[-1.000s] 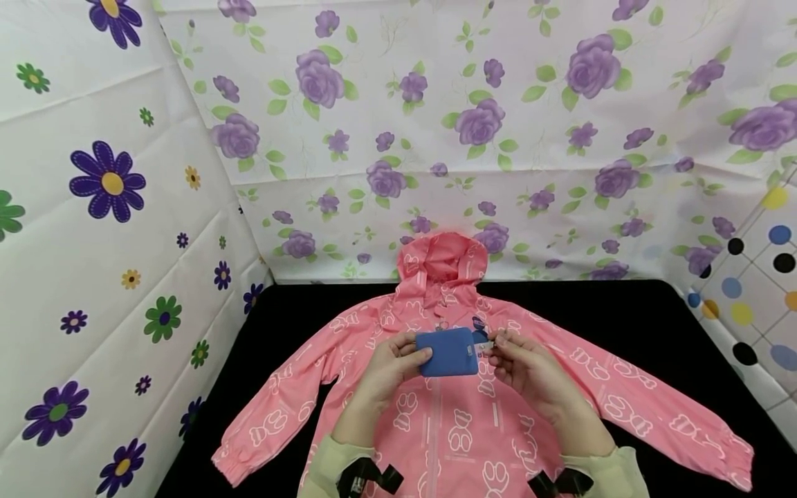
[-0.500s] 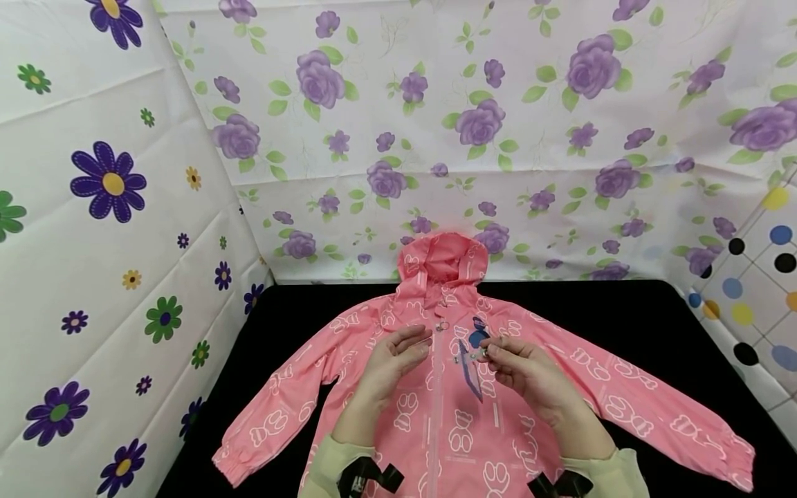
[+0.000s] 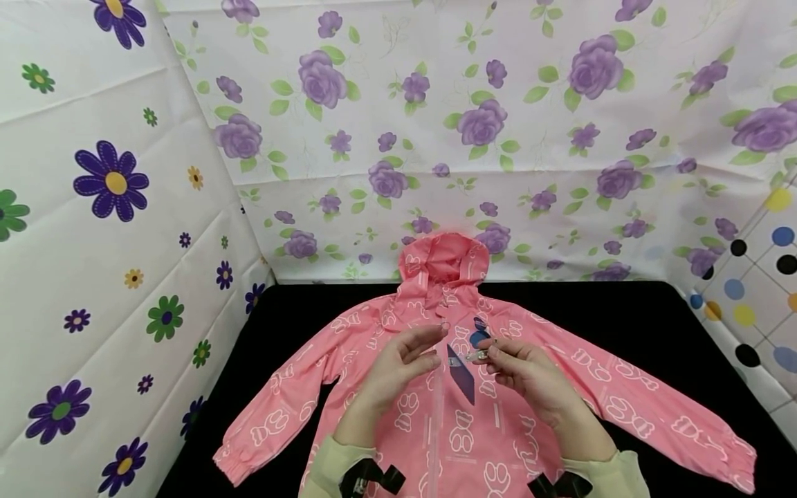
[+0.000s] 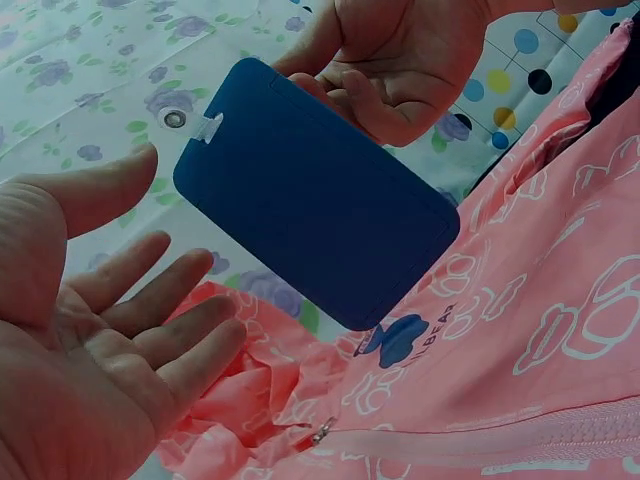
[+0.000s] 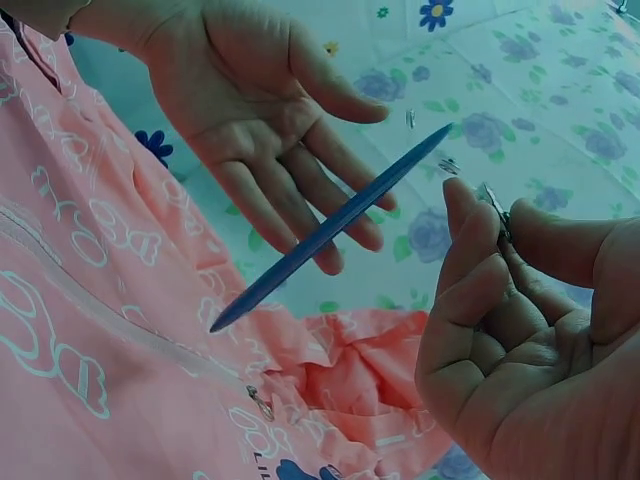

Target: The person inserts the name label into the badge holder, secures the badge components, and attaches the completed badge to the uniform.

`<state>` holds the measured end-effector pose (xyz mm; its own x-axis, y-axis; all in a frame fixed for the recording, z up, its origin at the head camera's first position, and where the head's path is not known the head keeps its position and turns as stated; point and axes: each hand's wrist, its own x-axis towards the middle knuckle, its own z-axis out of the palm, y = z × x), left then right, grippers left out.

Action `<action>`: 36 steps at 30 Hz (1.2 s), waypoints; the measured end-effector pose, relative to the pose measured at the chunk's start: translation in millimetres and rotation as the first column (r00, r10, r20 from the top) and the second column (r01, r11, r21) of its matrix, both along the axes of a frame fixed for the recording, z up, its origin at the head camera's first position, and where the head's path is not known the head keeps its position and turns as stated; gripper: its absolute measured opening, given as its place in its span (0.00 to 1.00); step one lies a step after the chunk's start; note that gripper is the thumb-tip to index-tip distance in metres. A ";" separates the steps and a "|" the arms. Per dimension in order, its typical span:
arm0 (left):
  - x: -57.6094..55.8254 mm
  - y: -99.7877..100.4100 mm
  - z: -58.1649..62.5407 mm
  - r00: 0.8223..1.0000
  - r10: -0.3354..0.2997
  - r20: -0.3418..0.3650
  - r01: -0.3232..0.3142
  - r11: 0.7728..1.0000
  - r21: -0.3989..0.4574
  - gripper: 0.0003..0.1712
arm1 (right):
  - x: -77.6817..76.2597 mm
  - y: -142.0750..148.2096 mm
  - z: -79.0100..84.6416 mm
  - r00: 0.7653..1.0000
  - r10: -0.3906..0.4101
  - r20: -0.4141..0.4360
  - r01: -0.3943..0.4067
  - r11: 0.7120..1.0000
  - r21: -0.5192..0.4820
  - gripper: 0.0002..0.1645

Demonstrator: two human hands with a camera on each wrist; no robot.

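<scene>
A blue badge holder (image 3: 461, 379) hangs from the metal clip (image 5: 497, 208) that my right hand (image 3: 526, 370) pinches between thumb and fingertips. Its clear strap with a snap (image 4: 208, 128) passes through the slot at the holder's top edge. In the left wrist view the holder's broad plain face shows; from the right wrist it is seen nearly edge-on. My left hand (image 3: 395, 366) is beside the holder, fingers extended and slightly bent, holding nothing. Below both hands lies a pink hooded jacket (image 3: 461, 453) with white bear outlines and a blue chest print.
The jacket's sleeves (image 3: 647, 401) spread out to both sides on a black table (image 3: 598, 297). Its hood (image 3: 443, 256) lies towards the back wall. Floral sheets (image 3: 386, 90) cover the back and left, and a dotted sheet (image 3: 747, 297) stands at the right.
My left hand has let go of the badge holder and then moved slightly right. The holder has swung from face-on to a slant, hanging from my right hand, which stays nearly in place.
</scene>
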<state>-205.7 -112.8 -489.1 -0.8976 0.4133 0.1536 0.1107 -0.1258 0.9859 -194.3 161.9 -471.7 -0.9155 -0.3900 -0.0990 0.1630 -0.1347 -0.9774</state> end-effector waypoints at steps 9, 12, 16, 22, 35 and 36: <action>3.4 5.5 -0.5 0.994 -0.107 -0.016 0.104 0.988 -0.113 0.27 | 2.3 -1.7 0.5 1.000 0.016 -0.012 -0.015 0.999 0.047 0.24; 4.2 5.7 -0.7 0.996 -0.085 -0.017 0.081 0.986 -0.147 0.26 | 2.4 -2.5 -0.4 1.000 0.020 -0.021 -0.018 0.999 0.050 0.25; 4.0 5.4 -1.2 0.995 -0.095 -0.004 0.093 0.985 -0.146 0.24 | 2.0 -3.5 -1.4 0.999 0.020 -0.034 -0.019 0.999 0.051 0.24; 5.8 4.8 1.3 0.994 -0.105 0.032 0.108 0.983 -0.149 0.21 | 3.2 -5.7 -1.6 0.999 -0.028 -0.040 0.032 0.995 0.091 0.23; 7.8 8.3 -0.1 0.991 -0.135 0.011 0.136 0.984 -0.114 0.16 | 4.7 -9.8 -1.9 0.993 -0.092 -0.067 0.100 0.988 0.119 0.16; 8.1 8.5 -0.1 0.990 -0.139 0.010 0.139 0.984 -0.110 0.16 | 4.7 -9.9 -2.0 0.993 -0.097 -0.068 0.105 0.987 0.122 0.16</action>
